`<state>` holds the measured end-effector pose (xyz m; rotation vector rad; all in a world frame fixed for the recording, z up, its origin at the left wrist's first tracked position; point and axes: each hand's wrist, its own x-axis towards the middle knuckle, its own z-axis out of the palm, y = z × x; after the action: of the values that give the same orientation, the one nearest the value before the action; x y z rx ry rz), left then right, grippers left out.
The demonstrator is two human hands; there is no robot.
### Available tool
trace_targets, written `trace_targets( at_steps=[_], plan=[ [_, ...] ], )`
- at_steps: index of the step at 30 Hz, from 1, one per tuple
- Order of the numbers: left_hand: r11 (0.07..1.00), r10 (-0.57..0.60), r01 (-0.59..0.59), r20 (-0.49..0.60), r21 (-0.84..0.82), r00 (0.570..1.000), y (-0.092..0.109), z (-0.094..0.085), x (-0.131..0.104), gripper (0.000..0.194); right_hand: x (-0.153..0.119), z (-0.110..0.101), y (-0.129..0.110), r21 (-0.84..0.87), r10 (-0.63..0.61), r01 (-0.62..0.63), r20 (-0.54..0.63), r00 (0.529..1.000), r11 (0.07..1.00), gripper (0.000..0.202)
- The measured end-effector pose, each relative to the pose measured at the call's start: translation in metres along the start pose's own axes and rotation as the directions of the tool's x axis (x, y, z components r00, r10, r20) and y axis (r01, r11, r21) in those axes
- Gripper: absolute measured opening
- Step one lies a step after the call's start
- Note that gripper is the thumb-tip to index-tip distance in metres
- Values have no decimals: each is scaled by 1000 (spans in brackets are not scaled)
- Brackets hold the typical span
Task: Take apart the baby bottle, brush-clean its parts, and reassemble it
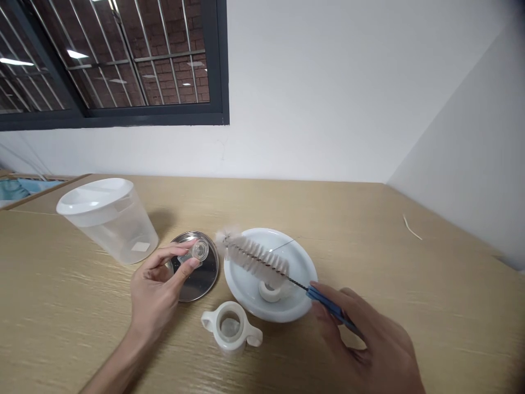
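Between the thumb and fingers of my left hand (159, 284) is a small clear bottle nipple (200, 250), its round end facing me. It is above a round shiny metal plate (200, 284). My right hand (365, 334) is closed around the blue handle of a bottle brush (258, 260). The white bristles slant up and left over a white bowl (295, 306), the tip reaching past its left rim. A white ring (268, 293) lies in the bowl, partly behind the bristles. In front stands an uncapped baby bottle (231, 345) with two white handles.
A translucent plastic pitcher (118, 230) with a white lid stands on the wooden table (353, 213) at the left. A thin pale strip (411, 227) lies at the right. A white wall (307, 109) and a barred window (164, 115) are behind the table.
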<state>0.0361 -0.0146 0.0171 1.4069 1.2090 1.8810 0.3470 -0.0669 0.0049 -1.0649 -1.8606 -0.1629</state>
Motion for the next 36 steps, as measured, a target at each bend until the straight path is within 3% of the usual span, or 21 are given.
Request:
trace_targets(
  at_steps=[4,13,17,24,27,31,36],
  plan=[
    [1000,9,-9,-8,25,1000,0,1,-1,17,-2,0,-7,76,84,-84,7,996,994,23],
    [996,-83,82,-37,-20,996,0,2,-3,19,-6,10,-11,98,19,-24,54,998,995,30],
    [998,-51,50,-35,-26,998,0,1,-3,20,-6,8,-8,87,-14,7,85,996,996,32],
    [998,11,-11,-3,61,1000,5,5,-2,18,0,2,-2,-127,-110,111,18,994,986,30],
    [997,22,-19,-28,81,999,5,4,0,18,1,2,-1,-131,-54,50,-25,998,990,26],
    [995,22,-20,-15,95,1000,4,4,0,18,-3,3,-3,28,136,-135,-31,990,990,19],
    [994,32,-31,-6,102,999,4,6,-2,18,-7,6,-7,133,126,-127,19,992,983,25]
  ],
)
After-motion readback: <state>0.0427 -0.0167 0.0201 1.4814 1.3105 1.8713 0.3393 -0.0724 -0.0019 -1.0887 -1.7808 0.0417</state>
